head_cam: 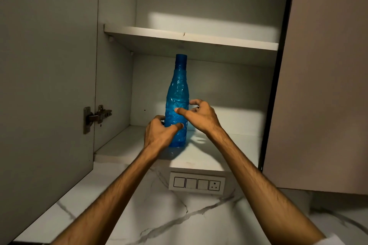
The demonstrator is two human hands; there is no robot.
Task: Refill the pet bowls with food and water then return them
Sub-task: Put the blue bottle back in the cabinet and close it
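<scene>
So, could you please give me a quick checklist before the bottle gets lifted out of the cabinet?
1. Bottle upright on the lower shelf: ok.
2. Left hand on the bottle's lower body: ok.
3. Right hand closed on it: not ok, fingers spread.
4. Cap on: ok.
5. Water inside: cannot tell.
6. Cabinet door swung clear: ok.

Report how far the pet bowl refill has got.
Done: the cabinet door stands open. In hand: the left hand and the right hand flank the blue bottle, upright on the lower shelf, neither clearly gripping it. Left: no bowls show, so filling and returning them cannot be confirmed.
</scene>
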